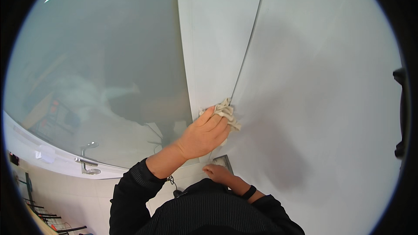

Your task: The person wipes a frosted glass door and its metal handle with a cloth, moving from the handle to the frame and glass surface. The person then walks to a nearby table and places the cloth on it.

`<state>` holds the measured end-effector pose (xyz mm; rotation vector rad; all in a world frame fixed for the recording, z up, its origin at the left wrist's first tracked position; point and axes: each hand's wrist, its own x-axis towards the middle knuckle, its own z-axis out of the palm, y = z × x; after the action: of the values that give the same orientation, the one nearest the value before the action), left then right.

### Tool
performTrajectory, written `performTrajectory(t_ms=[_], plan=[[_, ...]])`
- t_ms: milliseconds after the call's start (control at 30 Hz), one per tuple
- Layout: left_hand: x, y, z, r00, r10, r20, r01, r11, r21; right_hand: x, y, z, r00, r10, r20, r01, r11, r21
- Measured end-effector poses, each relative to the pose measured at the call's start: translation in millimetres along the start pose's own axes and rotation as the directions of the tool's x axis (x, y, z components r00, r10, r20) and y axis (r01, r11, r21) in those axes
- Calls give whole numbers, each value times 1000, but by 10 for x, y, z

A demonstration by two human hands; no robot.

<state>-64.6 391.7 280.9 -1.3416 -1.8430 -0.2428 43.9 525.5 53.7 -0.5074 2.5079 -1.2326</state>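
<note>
My left hand (pixel 205 133) presses a crumpled beige cloth (pixel 225 112) against a white panel (pixel 222 39). The cloth lies across the lower visible part of a dark seam (pixel 249 39) between this panel and a wider white panel (pixel 343 71) to the right. Close to my body, my right hand (pixel 217 173) is held low with its fingers curled in. Nothing shows in it, and a black band circles that wrist. Just beyond the right hand is a grey rectangular object (pixel 225 161), partly hidden.
A glass pane (pixel 137 55) with reflections fills the left side. A metal lever handle (pixel 88 158) sits on the white frame at its lower left. Wire racks (pixel 45 213) stand at the lower left on the tiled floor (pixel 88 195). Black fittings (pixel 399 150) edge the right side.
</note>
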Motion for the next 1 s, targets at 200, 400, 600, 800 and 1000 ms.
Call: performTrajectory(t_ms=[200,400,600,800,1000], plan=[[555,-220,-390,988,-9,-157,27,994,110,91,4,-39,999,-32,13,32,999,19],[1125,-346,-682,904,33,-426,56,979,194,71,-30,-70,999,-8,39,6,999,42],[1474,-526,-981,802,121,-585,66,956,287,99,-84,-47,991,3,133,-7,1000,23],[1477,-855,-1301,704,140,-696,142,933,331,183,-87,-57,989,32,145,-39,998,40],[799,-967,-1667,783,49,-620,270,872,410,261,-70,-7,984,34,173,-32,999,-19]])
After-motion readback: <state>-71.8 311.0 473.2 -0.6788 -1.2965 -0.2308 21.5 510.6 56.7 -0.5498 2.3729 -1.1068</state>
